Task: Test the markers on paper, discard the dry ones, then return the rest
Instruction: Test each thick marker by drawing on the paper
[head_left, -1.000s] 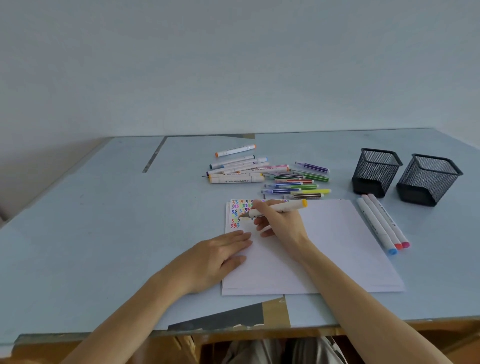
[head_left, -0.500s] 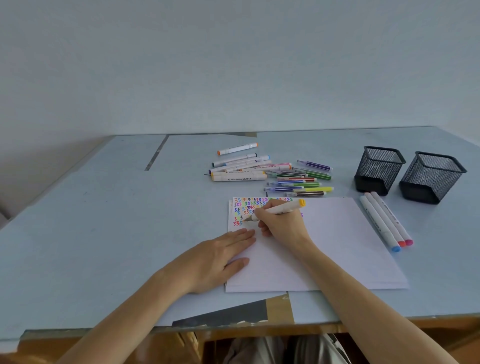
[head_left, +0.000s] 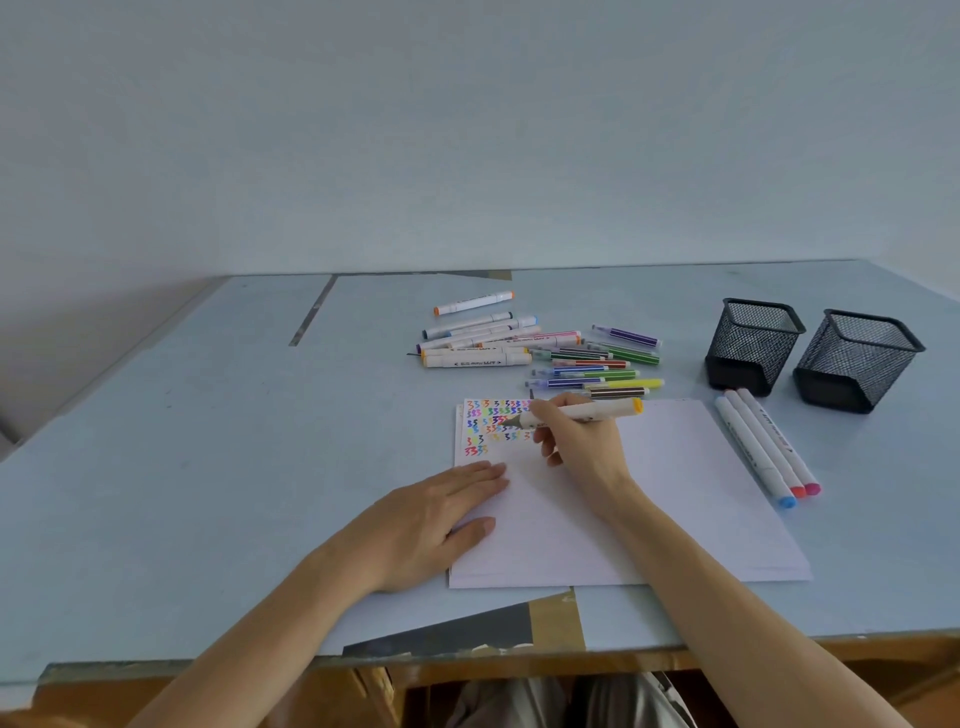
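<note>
— Where's the yellow-capped marker (head_left: 582, 414)?

— Pinched in my right hand (head_left: 582, 447), its tip on the squiggle-covered corner of the paper (head_left: 670, 483).

— And your left hand (head_left: 431, 519)?

— Flat, fingers straight, pressing the paper's left edge. The loose markers (head_left: 540, 348) lie beyond the sheet.

The right hand (head_left: 582, 447) pinched a yellow-capped marker (head_left: 576, 413) with its tip on the paper (head_left: 675, 467) among coloured squiggles (head_left: 493, 421), the left hand (head_left: 436, 519) lay flat at eight o'clock, loose markers (head_left: 530, 348) at twelve, two mesh cups (head_left: 810, 353) at two.
</note>
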